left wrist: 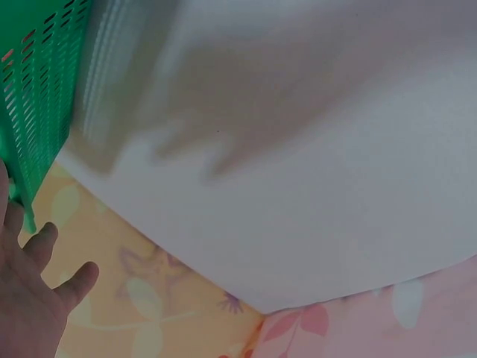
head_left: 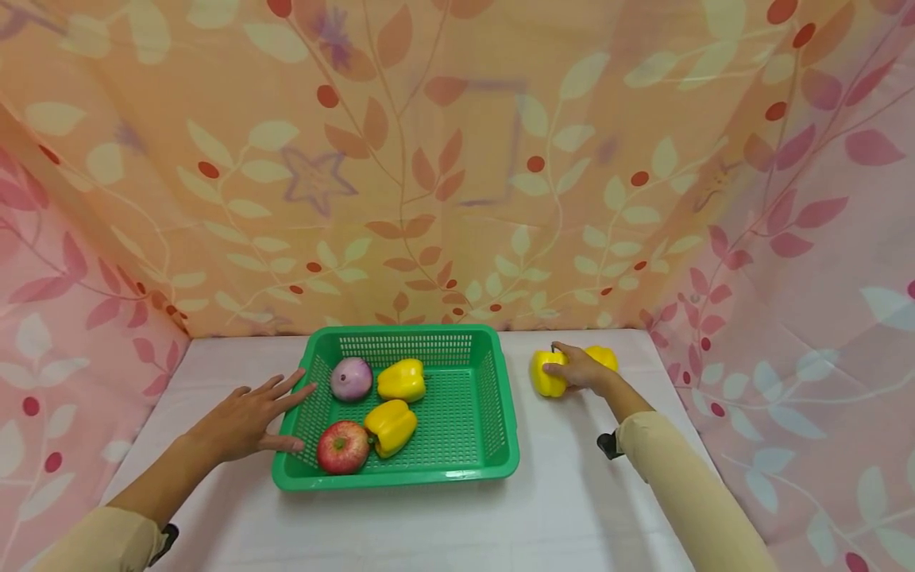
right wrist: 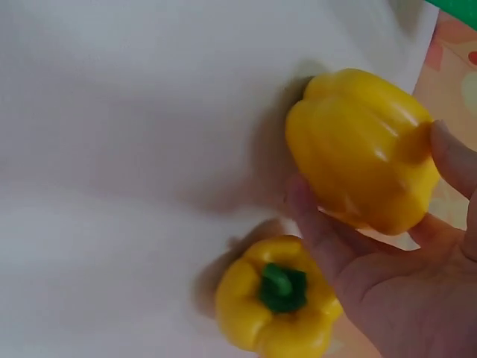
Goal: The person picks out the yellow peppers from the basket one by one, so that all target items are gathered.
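Observation:
To the right of the green basket [head_left: 509, 429], my right hand [head_left: 582, 370] grips a yellow bell pepper [head_left: 547, 375] between thumb and fingers. The same pepper [right wrist: 361, 149] fills the grasp in the right wrist view. Just beside that hand lies another yellow bell pepper [head_left: 604, 357], its green stem facing up in the right wrist view. My left hand [head_left: 246, 421] rests with spread fingers at the basket's left rim. Inside the basket are a purple onion [head_left: 351, 379], two yellow bell peppers [head_left: 402, 380] and a red apple [head_left: 343, 447], all toward its left side.
The basket stands on a white-covered table [head_left: 457, 524]. Floral cloth [head_left: 429, 159] hangs behind the table and along both sides. In the left wrist view the left hand's shadow falls across the white surface.

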### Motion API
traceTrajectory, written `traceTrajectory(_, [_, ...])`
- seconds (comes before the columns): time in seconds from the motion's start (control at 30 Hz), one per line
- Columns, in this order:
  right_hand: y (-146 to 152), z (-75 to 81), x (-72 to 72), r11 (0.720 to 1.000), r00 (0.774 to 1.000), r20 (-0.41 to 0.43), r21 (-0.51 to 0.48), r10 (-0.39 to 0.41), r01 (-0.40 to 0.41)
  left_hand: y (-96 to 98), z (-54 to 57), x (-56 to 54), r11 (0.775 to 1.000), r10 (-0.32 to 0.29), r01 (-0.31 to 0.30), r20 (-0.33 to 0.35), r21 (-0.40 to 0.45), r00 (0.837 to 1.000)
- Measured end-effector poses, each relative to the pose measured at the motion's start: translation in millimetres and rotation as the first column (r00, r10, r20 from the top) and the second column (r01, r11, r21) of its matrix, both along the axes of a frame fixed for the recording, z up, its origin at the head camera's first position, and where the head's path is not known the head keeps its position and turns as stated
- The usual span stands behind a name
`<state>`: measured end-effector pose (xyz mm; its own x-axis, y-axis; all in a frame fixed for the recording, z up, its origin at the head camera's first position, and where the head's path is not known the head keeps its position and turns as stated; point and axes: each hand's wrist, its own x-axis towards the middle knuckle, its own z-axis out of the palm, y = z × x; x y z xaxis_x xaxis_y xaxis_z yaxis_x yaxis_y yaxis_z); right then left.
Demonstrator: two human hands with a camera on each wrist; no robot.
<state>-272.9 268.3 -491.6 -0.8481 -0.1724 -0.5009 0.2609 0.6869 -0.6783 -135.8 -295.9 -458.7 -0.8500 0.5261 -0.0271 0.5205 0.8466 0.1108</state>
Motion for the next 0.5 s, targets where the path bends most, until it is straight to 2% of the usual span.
traceTrajectory(0.2, [-2,22.4,-5.2,0.999,0.999,0.02,0.042,0.032,-0.033,0.5,-1.9,-0.3,1.0,-0.014,0.014,-0.013,0.001,1.0])
traceTrajectory(0.3, [-6,39.1,-9.4,0.995,0.996,-0.012,0.047,0.091,-0.091,-0.7,-2.5,-0.4,1.0,-0.012,0.012,-0.018,0.001,1.0])
traceTrajectory(0.5, [-22,70.0,-13.9,0.988,0.989,-0.022,-0.053,0.143,-0.144,-2.4,-3.9,-0.7,1.0,-0.015,0.015,-0.029,0.001,0.999])
